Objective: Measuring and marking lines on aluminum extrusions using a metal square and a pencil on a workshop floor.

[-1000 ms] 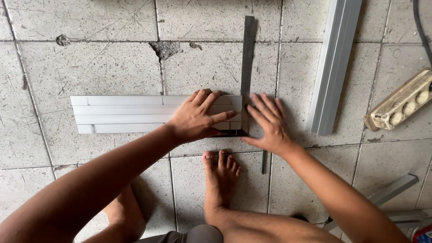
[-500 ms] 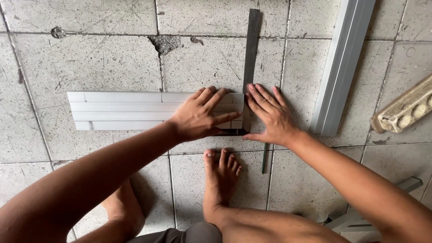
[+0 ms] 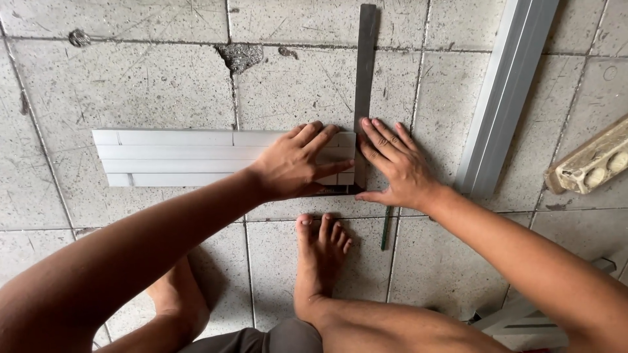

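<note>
A short white ribbed profile piece (image 3: 183, 157) lies flat on the grey tiled floor. My left hand (image 3: 294, 163) presses flat on its right end, fingers spread. A metal square (image 3: 364, 78) lies across that right end, its long blade running away from me. My right hand (image 3: 396, 163) rests flat beside the blade, fingers together, pressing the square against the profile. Neither hand grips anything. A thin dark pencil-like stick (image 3: 385, 229) lies on the floor below my right hand.
My bare foot (image 3: 320, 258) is planted just below the hands. A long aluminium rail (image 3: 507, 98) runs diagonally at the right. A dirty cream block with round holes (image 3: 592, 163) lies at the far right. More pale profile offcuts (image 3: 523, 320) lie at the bottom right.
The view has shifted slightly. Both hands stay pressed on the profile and the square, with the right hand's fingers drawn a little closer to the blade.
</note>
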